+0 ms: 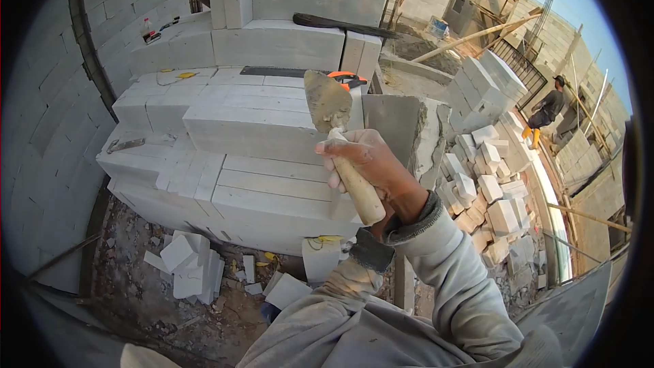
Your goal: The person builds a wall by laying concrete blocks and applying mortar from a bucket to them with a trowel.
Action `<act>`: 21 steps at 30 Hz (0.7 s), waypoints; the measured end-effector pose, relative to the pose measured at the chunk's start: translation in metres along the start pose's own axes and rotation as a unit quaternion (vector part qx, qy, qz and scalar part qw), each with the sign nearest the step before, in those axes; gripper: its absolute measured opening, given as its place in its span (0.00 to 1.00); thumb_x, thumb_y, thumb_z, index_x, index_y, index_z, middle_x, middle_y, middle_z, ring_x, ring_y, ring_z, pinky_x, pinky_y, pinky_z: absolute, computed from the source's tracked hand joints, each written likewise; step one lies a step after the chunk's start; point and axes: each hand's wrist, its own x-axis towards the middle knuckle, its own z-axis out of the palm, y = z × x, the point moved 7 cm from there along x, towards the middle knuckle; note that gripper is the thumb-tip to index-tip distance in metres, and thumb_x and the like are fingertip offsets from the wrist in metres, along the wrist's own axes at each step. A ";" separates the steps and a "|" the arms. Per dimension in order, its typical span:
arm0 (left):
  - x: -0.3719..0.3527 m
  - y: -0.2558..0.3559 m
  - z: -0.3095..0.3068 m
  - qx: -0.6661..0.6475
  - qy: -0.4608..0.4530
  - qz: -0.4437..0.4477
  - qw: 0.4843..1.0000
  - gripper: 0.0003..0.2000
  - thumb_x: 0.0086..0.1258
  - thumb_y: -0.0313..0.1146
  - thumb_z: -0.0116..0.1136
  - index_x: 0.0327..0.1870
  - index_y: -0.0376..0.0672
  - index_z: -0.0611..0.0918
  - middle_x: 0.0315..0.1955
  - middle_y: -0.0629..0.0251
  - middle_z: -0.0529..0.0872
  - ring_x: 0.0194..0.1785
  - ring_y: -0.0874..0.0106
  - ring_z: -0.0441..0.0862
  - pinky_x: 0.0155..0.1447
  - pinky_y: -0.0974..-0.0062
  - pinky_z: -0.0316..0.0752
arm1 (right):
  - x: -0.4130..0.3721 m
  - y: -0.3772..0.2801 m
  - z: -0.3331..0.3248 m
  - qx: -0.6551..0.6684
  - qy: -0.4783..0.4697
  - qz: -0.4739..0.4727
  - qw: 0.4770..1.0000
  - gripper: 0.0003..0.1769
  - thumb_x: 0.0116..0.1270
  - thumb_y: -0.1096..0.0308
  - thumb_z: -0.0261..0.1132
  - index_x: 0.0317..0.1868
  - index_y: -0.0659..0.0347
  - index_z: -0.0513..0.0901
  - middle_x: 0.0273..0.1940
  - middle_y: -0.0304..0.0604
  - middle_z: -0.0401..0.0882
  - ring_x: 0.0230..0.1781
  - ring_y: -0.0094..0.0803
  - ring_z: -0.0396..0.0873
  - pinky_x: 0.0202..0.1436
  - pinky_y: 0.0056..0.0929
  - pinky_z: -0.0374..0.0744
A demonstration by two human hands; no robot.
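Head view, looking down from a height onto a stepped stack of pale blocks (259, 123). Holding a trowel (327, 101) up in front with the right hand (364, 163), grip clenched round the wooden handle, thumb over the top. Blade pointing up and away, smeared grey, and kept raised, by the look of it, so as to lose no mortar and keep the tip clear of the blocks. Held in the air, apart from the stack, touching none of it. Just behind the blade, a block with a grey mortared face (398, 129), standing at the stack's right edge. Close by, an orange-handled saw (349, 79) lying flat on a top course, probably parked there for easy reach. Of the left hand, nothing to see: only the left sleeve (354, 279) with its dark cuff, tucked under the right forearm, so no telling whether open or closed. Off to the right, broken blocks (490, 191) heaped loose; farther back, another person (545, 110) bending over.
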 end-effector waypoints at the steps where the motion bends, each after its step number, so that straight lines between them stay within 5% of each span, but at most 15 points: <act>1: -0.010 0.002 -0.002 0.016 0.062 0.015 0.998 0.29 0.76 0.51 0.48 0.71 0.42 0.67 0.66 0.53 0.73 0.68 0.55 0.71 0.69 0.53 0.70 | 0.032 0.035 0.013 0.088 0.010 0.004 0.996 0.13 0.61 0.66 0.71 0.36 0.68 0.79 0.27 0.42 0.77 0.21 0.31 0.81 0.22 0.27 0.80; 4: -0.022 0.003 -0.003 0.041 0.112 0.032 0.992 0.32 0.73 0.49 0.55 0.72 0.41 0.64 0.67 0.51 0.70 0.70 0.54 0.68 0.71 0.53 0.67 | 0.097 0.091 0.050 0.318 0.031 0.058 0.946 0.09 0.61 0.71 0.69 0.38 0.62 0.78 0.28 0.41 0.75 0.21 0.31 0.79 0.20 0.30 0.77; 7: -0.014 -0.003 0.002 0.043 0.128 0.040 0.990 0.36 0.69 0.47 0.62 0.73 0.40 0.62 0.69 0.49 0.67 0.72 0.53 0.65 0.73 0.53 0.63 | 0.182 0.146 0.037 0.133 0.078 0.104 0.983 0.09 0.57 0.73 0.67 0.37 0.60 0.76 0.29 0.41 0.74 0.23 0.33 0.77 0.22 0.35 0.77; 10: 0.001 -0.006 -0.011 0.062 0.129 0.059 0.988 0.41 0.66 0.44 0.69 0.74 0.38 0.60 0.70 0.47 0.64 0.74 0.51 0.61 0.75 0.53 0.60 | 0.237 0.154 0.032 0.125 0.133 0.091 0.979 0.20 0.50 0.65 0.70 0.41 0.62 0.75 0.33 0.40 0.72 0.25 0.32 0.72 0.25 0.40 0.71; 12: 0.028 -0.004 -0.068 0.137 0.070 0.080 0.985 0.38 0.67 0.42 0.68 0.74 0.43 0.60 0.69 0.50 0.65 0.72 0.52 0.65 0.74 0.54 0.64 | 0.256 0.144 0.024 0.157 0.140 0.041 0.977 0.23 0.56 0.59 0.71 0.47 0.63 0.75 0.37 0.42 0.75 0.27 0.35 0.76 0.27 0.40 0.75; 14: 0.019 -0.008 -0.041 0.091 0.107 0.068 0.988 0.38 0.67 0.40 0.67 0.74 0.40 0.60 0.68 0.48 0.67 0.71 0.52 0.65 0.74 0.55 0.63 | 0.276 0.126 0.016 0.211 0.115 -0.003 0.971 0.27 0.60 0.56 0.70 0.53 0.66 0.75 0.41 0.46 0.80 0.32 0.39 0.81 0.31 0.40 0.79; 15: 0.015 -0.003 -0.036 0.089 0.112 0.059 0.988 0.37 0.68 0.41 0.65 0.74 0.40 0.61 0.68 0.48 0.67 0.71 0.51 0.66 0.74 0.54 0.64 | 0.278 0.123 0.013 0.109 0.131 -0.009 0.985 0.28 0.63 0.55 0.70 0.56 0.67 0.75 0.45 0.48 0.80 0.40 0.39 0.82 0.39 0.36 0.80; 18: 0.004 0.009 -0.026 0.096 0.129 0.040 0.986 0.33 0.71 0.41 0.60 0.73 0.39 0.63 0.68 0.48 0.69 0.70 0.51 0.68 0.74 0.54 0.65 | 0.145 0.073 0.036 -0.256 0.120 -0.047 0.958 0.37 0.69 0.52 0.68 0.67 0.72 0.69 0.60 0.56 0.78 0.57 0.43 0.81 0.59 0.34 0.77; 20: -0.004 0.017 -0.018 0.101 0.146 0.023 0.984 0.31 0.72 0.42 0.56 0.73 0.38 0.64 0.68 0.48 0.70 0.70 0.51 0.69 0.73 0.53 0.65 | 0.030 0.041 0.052 -0.089 -0.056 -0.214 0.971 0.39 0.71 0.56 0.67 0.73 0.71 0.63 0.63 0.58 0.77 0.62 0.43 0.79 0.63 0.36 0.75; 21: -0.003 0.021 -0.011 0.106 0.148 0.014 0.983 0.31 0.73 0.42 0.55 0.73 0.38 0.64 0.68 0.48 0.71 0.69 0.51 0.70 0.73 0.53 0.66 | -0.039 0.020 0.038 -0.191 -0.083 -0.223 0.952 0.37 0.71 0.62 0.67 0.74 0.70 0.64 0.57 0.56 0.82 0.64 0.38 0.78 0.65 0.34 0.74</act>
